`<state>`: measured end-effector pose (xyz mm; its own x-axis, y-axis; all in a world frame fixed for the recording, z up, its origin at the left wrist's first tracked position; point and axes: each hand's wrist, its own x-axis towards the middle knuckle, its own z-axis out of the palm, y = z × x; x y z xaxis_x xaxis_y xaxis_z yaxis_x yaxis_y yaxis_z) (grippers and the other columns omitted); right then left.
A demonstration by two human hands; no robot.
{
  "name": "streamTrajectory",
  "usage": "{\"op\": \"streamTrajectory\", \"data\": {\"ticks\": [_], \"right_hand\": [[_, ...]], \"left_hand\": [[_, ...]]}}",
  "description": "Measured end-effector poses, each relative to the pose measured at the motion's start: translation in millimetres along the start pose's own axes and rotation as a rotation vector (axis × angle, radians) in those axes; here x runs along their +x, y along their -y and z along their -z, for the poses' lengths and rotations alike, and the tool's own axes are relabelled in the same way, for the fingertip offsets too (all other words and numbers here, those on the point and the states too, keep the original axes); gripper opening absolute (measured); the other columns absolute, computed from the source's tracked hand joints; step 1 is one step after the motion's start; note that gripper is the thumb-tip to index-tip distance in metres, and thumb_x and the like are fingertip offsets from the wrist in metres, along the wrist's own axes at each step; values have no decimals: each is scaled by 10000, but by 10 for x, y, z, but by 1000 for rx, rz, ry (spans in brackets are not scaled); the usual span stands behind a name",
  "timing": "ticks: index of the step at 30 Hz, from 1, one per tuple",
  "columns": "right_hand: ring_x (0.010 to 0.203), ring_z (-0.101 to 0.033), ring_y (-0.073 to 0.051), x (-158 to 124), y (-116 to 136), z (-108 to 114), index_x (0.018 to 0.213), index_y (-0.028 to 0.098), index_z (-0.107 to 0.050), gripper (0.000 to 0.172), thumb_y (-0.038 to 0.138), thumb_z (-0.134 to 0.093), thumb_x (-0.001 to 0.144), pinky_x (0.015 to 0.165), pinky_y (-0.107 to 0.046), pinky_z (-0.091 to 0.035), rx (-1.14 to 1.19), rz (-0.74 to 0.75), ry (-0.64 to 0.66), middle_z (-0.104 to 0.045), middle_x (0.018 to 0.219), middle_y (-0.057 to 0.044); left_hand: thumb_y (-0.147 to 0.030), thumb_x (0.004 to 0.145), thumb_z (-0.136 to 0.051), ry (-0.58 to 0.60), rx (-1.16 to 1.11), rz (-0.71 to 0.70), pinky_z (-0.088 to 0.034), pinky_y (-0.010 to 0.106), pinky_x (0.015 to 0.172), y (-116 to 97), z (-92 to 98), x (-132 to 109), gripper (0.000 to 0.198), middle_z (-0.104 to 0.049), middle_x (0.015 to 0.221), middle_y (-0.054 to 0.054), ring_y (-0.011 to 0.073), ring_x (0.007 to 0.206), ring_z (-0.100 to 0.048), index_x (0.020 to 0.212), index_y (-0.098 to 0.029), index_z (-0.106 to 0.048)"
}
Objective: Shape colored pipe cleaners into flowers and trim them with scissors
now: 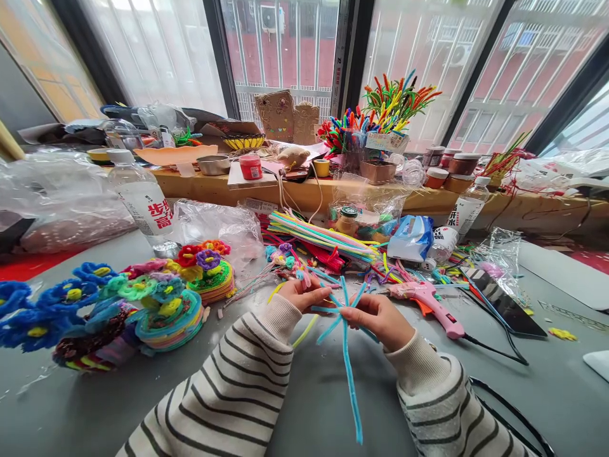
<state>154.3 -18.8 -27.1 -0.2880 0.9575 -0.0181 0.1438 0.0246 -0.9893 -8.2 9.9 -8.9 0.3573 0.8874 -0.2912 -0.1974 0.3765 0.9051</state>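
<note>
Light-blue pipe cleaners (pixel 348 362), crossed like a star, hang above the grey desk (pixel 314 406), pinched in the grip of both left hand (pixel 301 294) and right hand (pixel 383 320), left of a pink glue gun (pixel 431 301).

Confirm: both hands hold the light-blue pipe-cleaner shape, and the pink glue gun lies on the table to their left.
Wrong side: the left hand and right hand do hold the light-blue pipe-cleaner shape, but the head view shows the pink glue gun on the table to their right.
</note>
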Motion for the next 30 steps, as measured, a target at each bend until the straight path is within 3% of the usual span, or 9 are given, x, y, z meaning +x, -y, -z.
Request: {"op": "streamTrajectory", "data": {"ticks": [5, 9, 19, 21, 26, 30], "right_hand": [[493, -492, -103, -7, 11, 10, 592, 131, -570, 218, 345, -611, 611, 505, -225, -384, 32, -31, 27, -538, 511, 12], [497, -489, -102, -14, 32, 25, 610, 128, -578, 215, 341, -602, 625, 500, -220, -373, 24, -19, 46, -535, 513, 13], [474, -471, -88, -10, 21, 5, 550, 130, -542, 235, 345, -600, 624, 493, -216, -363, 52, -8, -17, -524, 486, 19], [467, -471, -85, -4, 15, 10, 540, 133, -543, 235, 346, -604, 618, 493, -215, -365, 67, -9, -29, -525, 477, 22], [428, -461, -78, 5, 25, 36, 487, 141, -522, 251, 350, -635, 569, 458, -211, -360, 133, -38, -167, -508, 433, 32], [422, -458, -73, 16, 40, 36, 490, 138, -531, 244, 343, -648, 554, 446, -207, -352, 180, -21, -235, -519, 439, 26]], "left_hand": [[-264, 417, -720, 54, 194, -5, -464, 237, 528, -11, 28, -16, 284, -610, 523, -1, 123, 540, -585, 621, -112, -595], [-271, 458, -699, 139, 352, 0, -448, 230, 507, 19, 67, -7, 217, -601, 489, 11, 113, 496, -568, 574, -106, -620], [-273, 458, -699, 287, 286, -48, -387, 212, 429, 100, 107, 38, 227, -536, 425, -20, 76, 407, -491, 554, -92, -600], [-276, 462, -699, 258, 277, -40, -388, 207, 435, 88, 119, 55, 241, -548, 442, -16, 76, 415, -499, 574, -91, -593], [-293, 452, -707, -28, 121, -17, -412, 178, 473, 59, 102, 69, 364, -587, 516, -16, 73, 470, -550, 726, -117, -545], [-282, 421, -725, -24, 94, 28, -432, 209, 479, 90, 25, 24, 491, -623, 576, 14, 129, 543, -593, 817, -137, -473]]}}
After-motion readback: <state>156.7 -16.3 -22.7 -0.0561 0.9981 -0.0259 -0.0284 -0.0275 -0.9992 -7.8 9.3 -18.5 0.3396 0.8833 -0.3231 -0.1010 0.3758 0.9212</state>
